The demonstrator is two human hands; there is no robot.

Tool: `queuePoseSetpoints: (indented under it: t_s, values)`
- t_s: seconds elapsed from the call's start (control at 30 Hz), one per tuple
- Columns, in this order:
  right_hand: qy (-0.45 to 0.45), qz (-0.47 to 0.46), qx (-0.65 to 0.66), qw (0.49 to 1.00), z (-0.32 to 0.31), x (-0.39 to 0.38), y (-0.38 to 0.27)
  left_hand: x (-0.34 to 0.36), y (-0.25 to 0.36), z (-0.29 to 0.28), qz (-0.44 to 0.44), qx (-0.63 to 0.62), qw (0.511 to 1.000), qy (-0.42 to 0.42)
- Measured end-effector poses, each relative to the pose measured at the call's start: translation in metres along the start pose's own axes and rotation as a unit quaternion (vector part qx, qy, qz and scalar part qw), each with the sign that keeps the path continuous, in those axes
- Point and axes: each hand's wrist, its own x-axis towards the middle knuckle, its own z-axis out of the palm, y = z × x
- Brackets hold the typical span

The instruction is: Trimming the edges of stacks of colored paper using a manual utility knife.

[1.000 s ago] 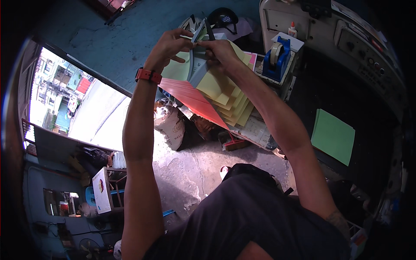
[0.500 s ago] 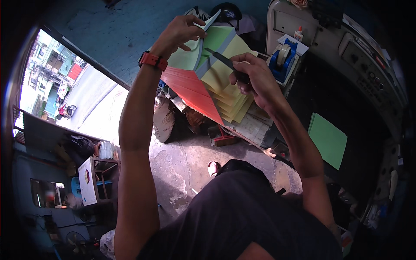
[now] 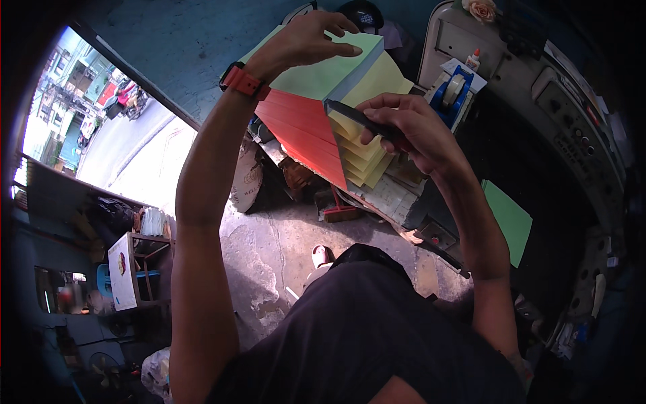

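Note:
A tall stack of coloured paper lies in front of me, with green sheets (image 3: 316, 79) on top, red-orange paper (image 3: 299, 138) along the near left side and fanned yellow sheets (image 3: 383, 81) on the right. Above the green top is my left hand (image 3: 313, 42), fingers apart and nothing in them; whether it touches the paper cannot be told. A dark cutter knife (image 3: 363, 120) is gripped in my right hand (image 3: 414, 128), its tip at the stack's near corner where the colours meet.
Right of the stack stand a blue tape dispenser (image 3: 445, 101) and a glue bottle (image 3: 474, 59). More green sheets (image 3: 509, 222) rest on a dark surface. A beige machine (image 3: 464, 37) rises behind. A broom (image 3: 342, 212) is below the bench; a doorway opens left onto a street.
My left hand has let go of the lifted paper layer, and the green top now lies flat. The cutter knife has drawn back from over the paper to the near corner.

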Motion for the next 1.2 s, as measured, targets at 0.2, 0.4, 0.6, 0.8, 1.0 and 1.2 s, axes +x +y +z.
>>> queuePoseSetpoints:
  t_s: [0.2,0.4,0.6,0.8,1.0,1.2]
  values:
    - [0.009,0.001,-0.043,0.999,0.008,0.001,-0.002,-0.028,-0.024,-0.022,0.125,0.099,0.981,-0.106]
    - [0.047,-0.005,-0.050,0.998,0.020,-0.002,0.000,-0.041,-0.054,-0.020,0.103,0.104,0.974,-0.174]
    - [0.077,-0.024,-0.053,0.995,0.027,-0.011,0.008,-0.039,-0.065,-0.018,0.125,0.097,0.975,-0.154]
    - [0.094,-0.039,-0.062,0.993,0.040,-0.018,0.008,-0.037,-0.062,-0.024,0.138,0.111,0.971,-0.157]
    - [0.135,-0.052,-0.067,0.987,0.078,-0.001,0.016,-0.029,-0.075,-0.036,0.174,0.099,0.959,-0.202]
    - [0.176,-0.072,-0.066,0.980,0.119,0.036,0.031,-0.024,-0.115,-0.052,0.208,0.075,0.955,-0.198]
